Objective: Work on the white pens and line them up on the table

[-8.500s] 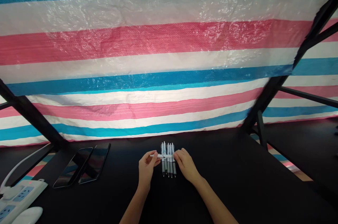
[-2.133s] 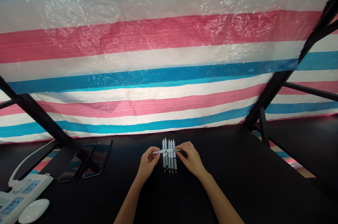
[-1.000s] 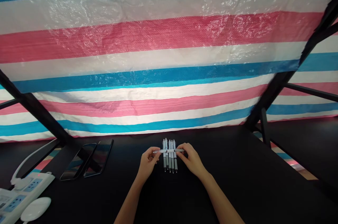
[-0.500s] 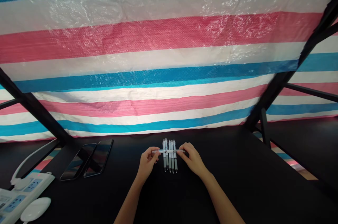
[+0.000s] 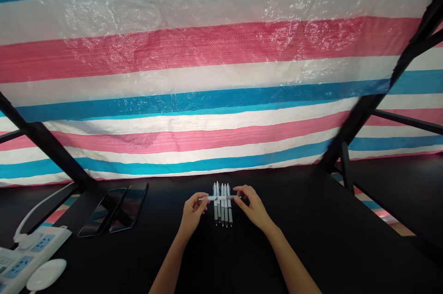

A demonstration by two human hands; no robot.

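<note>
Several white-and-grey pens [image 5: 222,213] lie side by side on the black table [image 5: 311,238], tips toward me. Across them, one more pen [image 5: 221,197] is held level. My left hand [image 5: 193,213] pinches its left end with thumb and fingers closed. My right hand [image 5: 252,206] pinches its right end, fingers curled over it. Both forearms reach in from the bottom edge.
Two dark phones [image 5: 117,211] lie at the left of the table. A white power strip [image 5: 24,255] and a white mouse [image 5: 44,274] sit at the lower left. A striped blue, pink and white tarp [image 5: 207,81] hangs behind, crossed by black frame bars [image 5: 367,100].
Since 8.5 s ago the crosswise pen has stayed held over the row by both hands; my right fingers have lifted slightly at its end in the last half second. The view shifted a little.
</note>
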